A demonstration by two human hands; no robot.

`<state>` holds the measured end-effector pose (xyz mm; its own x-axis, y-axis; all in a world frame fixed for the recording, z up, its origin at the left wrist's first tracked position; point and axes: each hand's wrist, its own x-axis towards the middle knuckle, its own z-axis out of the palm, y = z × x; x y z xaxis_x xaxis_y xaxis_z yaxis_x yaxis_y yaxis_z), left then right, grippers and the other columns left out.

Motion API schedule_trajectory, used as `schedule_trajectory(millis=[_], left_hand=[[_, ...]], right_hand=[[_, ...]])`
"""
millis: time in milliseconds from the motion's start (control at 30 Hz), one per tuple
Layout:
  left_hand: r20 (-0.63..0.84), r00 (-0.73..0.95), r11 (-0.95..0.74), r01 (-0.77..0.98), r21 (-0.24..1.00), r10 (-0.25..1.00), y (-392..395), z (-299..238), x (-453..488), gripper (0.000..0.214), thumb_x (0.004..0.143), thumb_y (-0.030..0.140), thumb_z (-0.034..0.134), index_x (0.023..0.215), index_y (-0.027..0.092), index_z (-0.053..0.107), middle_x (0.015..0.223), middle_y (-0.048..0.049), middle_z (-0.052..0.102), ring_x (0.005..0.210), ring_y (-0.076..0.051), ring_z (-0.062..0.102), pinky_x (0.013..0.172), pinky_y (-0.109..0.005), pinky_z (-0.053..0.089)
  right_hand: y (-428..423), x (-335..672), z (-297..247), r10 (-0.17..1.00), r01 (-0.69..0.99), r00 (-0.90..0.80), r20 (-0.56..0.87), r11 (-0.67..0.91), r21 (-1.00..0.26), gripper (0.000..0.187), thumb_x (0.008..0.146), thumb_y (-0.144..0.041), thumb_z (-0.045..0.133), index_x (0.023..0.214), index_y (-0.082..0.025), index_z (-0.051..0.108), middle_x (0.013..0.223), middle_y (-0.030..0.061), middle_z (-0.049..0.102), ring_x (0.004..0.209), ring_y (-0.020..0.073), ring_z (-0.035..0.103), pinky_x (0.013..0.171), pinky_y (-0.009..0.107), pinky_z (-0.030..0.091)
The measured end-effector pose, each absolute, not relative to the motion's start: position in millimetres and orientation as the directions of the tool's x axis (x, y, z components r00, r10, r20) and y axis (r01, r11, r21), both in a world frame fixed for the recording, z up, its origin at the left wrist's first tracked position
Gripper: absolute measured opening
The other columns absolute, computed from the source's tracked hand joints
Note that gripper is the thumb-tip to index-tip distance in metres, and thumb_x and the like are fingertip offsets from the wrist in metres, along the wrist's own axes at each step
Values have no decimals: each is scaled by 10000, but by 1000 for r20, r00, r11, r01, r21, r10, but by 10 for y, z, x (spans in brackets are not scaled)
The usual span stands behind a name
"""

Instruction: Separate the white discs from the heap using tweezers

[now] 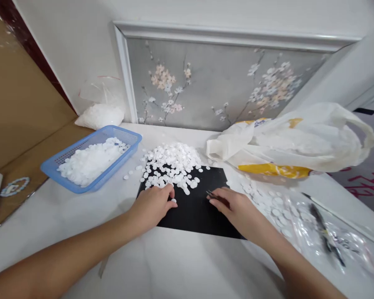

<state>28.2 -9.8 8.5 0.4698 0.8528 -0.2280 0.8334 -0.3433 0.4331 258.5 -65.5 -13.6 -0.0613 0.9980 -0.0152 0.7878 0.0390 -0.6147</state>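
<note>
My left hand [152, 204] is over the left part of a black mat [202, 216], thumb and forefinger closed on a small white round disc [173, 201]. To its right, my right hand [237, 207] grips slim dark tweezers [211, 194]; their tips point left above the mat, and the fingers hide the rest. A heap of white round discs [174, 160] covers the mat's far edge and spills onto the white table. Some loose discs lie just beyond my left fingertips.
A blue plastic basket [112, 173] of white discs stands at left, with a bag of white pieces [101, 115] behind it. A white and yellow plastic bag [293, 141] lies at back right. Clear bags [336, 238] with a dark tool [326, 232] and scattered discs [277, 207] are at right.
</note>
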Motion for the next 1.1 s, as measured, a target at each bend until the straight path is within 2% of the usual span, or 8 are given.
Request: schedule_trajectory(millis=[67, 167, 300, 433, 533, 700, 967, 1100], left_hand=[[-269, 453, -326, 854, 406, 850, -70, 127, 326, 67, 825, 297, 560, 829, 235, 584, 616, 16, 537, 622, -178, 520, 549, -253, 267], [-283, 471, -318, 834, 450, 835, -60, 164, 347, 55, 802, 262, 573, 765, 223, 566, 595, 32, 512, 596, -155, 495, 535, -251, 263], [-261, 524, -226, 692, 686, 811, -119, 173, 322, 104, 811, 291, 562, 755, 208, 535, 627, 40, 545, 588, -128, 473, 525, -237, 281], [-377, 626, 122, 410, 904, 683, -179, 163, 299, 168, 842, 329, 548, 793, 200, 453, 719, 5, 669, 460, -69, 365, 459, -213, 235], [-413, 652, 355, 228, 907, 636, -178, 134, 293, 204, 875, 374, 519, 838, 209, 404, 642, 11, 655, 378, -37, 208, 414, -215, 133], [-428, 651, 507, 76, 858, 627, -158, 88, 286, 174, 877, 316, 544, 851, 188, 430, 642, 8, 629, 409, -20, 243, 442, -206, 150], [-508, 603, 577, 96, 811, 615, -212, 104, 301, 182, 820, 301, 612, 823, 146, 515, 849, -111, 724, 391, -2, 211, 429, -230, 100], [-525, 590, 588, 104, 802, 613, -205, 102, 312, 167, 787, 287, 628, 785, 141, 548, 839, -117, 736, 366, 2, 209, 413, -229, 90]], right_hand=[[-692, 2546, -126, 997, 726, -78, 19, 69, -684, 257, 927, -325, 408, 878, -215, 635, 839, 40, 601, 597, 144, 592, 558, 270, 467], [-753, 2446, -110, 989, 660, -126, 71, 137, -739, 288, 949, -325, 387, 1005, -224, 651, 894, 52, 618, 684, 159, 619, 618, 278, 492], [-790, 2334, -103, 982, 588, -155, 111, 182, -788, 293, 949, -288, 406, 1090, -236, 657, 897, 47, 646, 765, 172, 619, 682, 284, 491], [-787, 2294, -118, 987, 549, -124, 103, 155, -821, 366, 963, -344, 389, 1210, -203, 620, 767, 31, 578, 678, 152, 574, 640, 269, 480], [-798, 2267, -134, 984, 555, -139, 115, 174, -813, 425, 973, -345, 356, 1318, -172, 533, 765, 26, 521, 668, 146, 547, 624, 266, 482], [-828, 2213, -179, 967, 603, -189, 171, 252, -757, 448, 977, -287, 330, 1401, -177, 425, 774, 21, 473, 671, 140, 534, 616, 251, 490], [-853, 2227, -217, 932, 680, -211, 296, 357, -641, 426, 978, -284, 352, 1380, -195, 459, 756, 16, 471, 611, 122, 520, 555, 218, 487], [-876, 2218, -217, 926, 723, -218, 309, 366, -586, 412, 975, -294, 368, 1353, -190, 495, 765, 20, 506, 581, 111, 537, 529, 213, 489]])
